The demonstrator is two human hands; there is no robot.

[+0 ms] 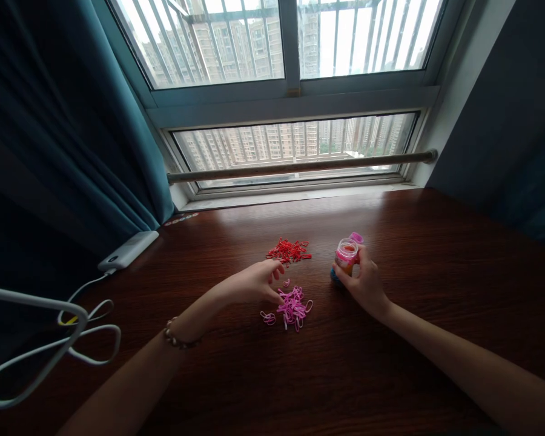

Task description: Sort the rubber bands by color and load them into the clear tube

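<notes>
A pile of pink-purple bands (293,307) lies on the dark wooden table, with a few loose ones beside it. Just behind it is a pile of red bands (287,250). My left hand (257,283) hovers at the upper left of the pink-purple pile, fingers apart and nothing seen between them. My right hand (363,281) is wrapped round a small clear jar (346,253) with a pink label, upright and open at the top. Close behind the jar is a pink lid (356,238). Something blue (335,277) shows low beside the jar, partly hidden.
A white power strip (129,249) with looping white cables (93,327) sits at the table's left edge by a blue curtain (113,151). A window with a metal rail (300,168) borders the table's far side.
</notes>
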